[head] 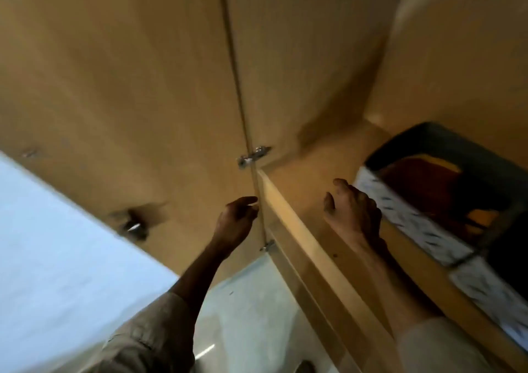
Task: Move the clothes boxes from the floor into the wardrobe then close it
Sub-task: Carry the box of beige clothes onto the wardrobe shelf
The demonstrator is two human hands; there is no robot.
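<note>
No text, label, brand, number or sign can be read anywhere in this view. The picture is blurred by motion. The white side of the clothes box (411,224) on the wardrobe shelf (297,207) carries small dark marks, but these look like a printed pattern, not letters.

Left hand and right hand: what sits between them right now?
In the head view, the pale front edge of the wardrobe shelf runs between the left hand and the right hand. The right hand rests inside, beside the clothes box.
</note>
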